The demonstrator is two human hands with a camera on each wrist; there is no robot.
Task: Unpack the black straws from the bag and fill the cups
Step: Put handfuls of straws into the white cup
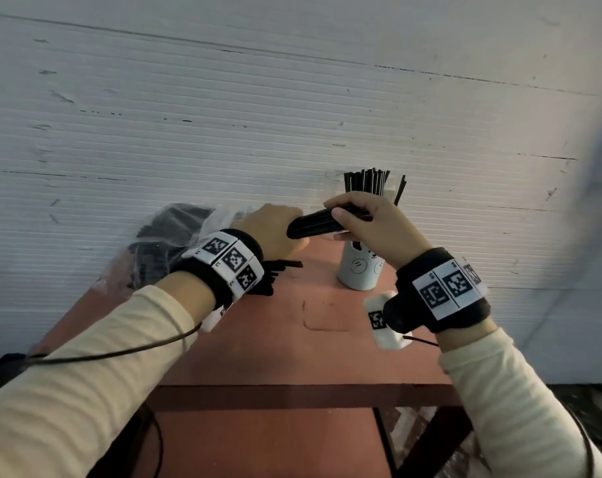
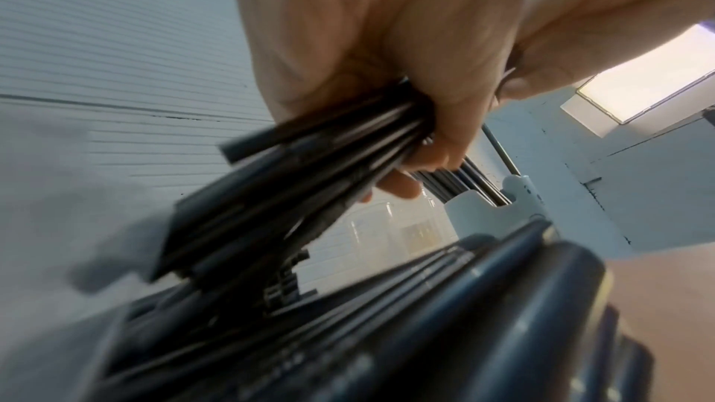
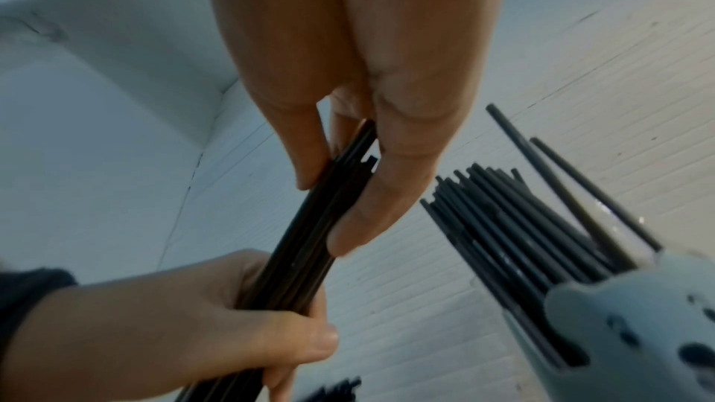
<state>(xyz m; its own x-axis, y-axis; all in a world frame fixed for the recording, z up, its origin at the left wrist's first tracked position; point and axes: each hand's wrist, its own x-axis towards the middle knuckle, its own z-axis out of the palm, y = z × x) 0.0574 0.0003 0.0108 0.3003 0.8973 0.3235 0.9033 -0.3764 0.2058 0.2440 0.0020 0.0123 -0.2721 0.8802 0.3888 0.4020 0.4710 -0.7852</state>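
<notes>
Both hands hold one bundle of black straws (image 1: 315,223) level above the red table (image 1: 292,339). My left hand (image 1: 275,229) grips its left end; my right hand (image 1: 368,222) pinches its right end between thumb and fingers (image 3: 371,213). The bundle (image 3: 309,243) runs between the two hands; it shows again as the bundle (image 2: 294,182) in the left wrist view. Just behind and below my right hand stands a pale grey cup (image 1: 359,270) packed with upright black straws (image 1: 366,181). A clear plastic bag (image 1: 161,236) with more black straws lies at the back left.
Loose black straws (image 1: 278,267) lie on the table under my left wrist. A white ribbed wall (image 1: 292,115) rises right behind the table. A clear cup (image 2: 387,231) shows faintly beside the grey one in the left wrist view. Cables trail from both wrists.
</notes>
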